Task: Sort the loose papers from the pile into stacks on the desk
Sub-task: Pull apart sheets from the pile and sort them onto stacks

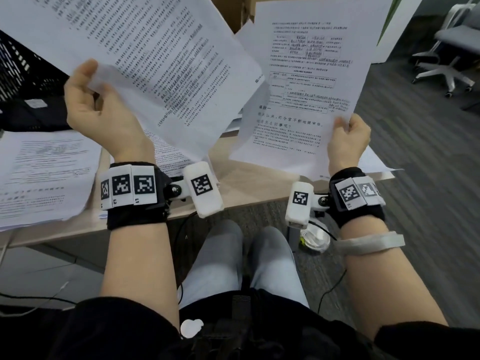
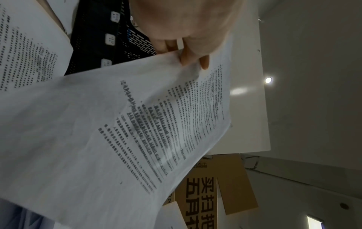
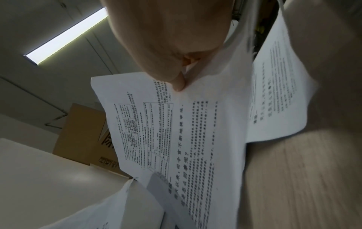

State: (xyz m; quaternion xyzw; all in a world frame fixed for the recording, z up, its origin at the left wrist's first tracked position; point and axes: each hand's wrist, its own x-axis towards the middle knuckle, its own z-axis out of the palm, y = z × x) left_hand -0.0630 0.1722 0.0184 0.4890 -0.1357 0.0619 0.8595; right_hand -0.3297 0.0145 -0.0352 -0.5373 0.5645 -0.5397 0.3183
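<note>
My left hand (image 1: 96, 100) pinches the near corner of a printed text sheet (image 1: 155, 63), held up and tilted over the desk; the left wrist view shows its fingers (image 2: 186, 57) on that sheet (image 2: 117, 131). My right hand (image 1: 348, 136) pinches the lower right corner of a sheet with tables and a heading (image 1: 304, 94), also lifted; the right wrist view has the thumb (image 3: 178, 83) pressed on this page (image 3: 186, 139). A stack of papers (image 1: 41, 175) lies on the wooden desk (image 1: 249, 183) at the left. More loose sheets (image 1: 168, 157) lie under the raised pages.
A black mesh organiser (image 1: 23, 81) stands at the back left of the desk. A brown cardboard box (image 1: 233, 9) sits behind the papers. An office chair (image 1: 452, 61) stands on the grey carpet at the right. My knees (image 1: 244, 258) are below the desk's front edge.
</note>
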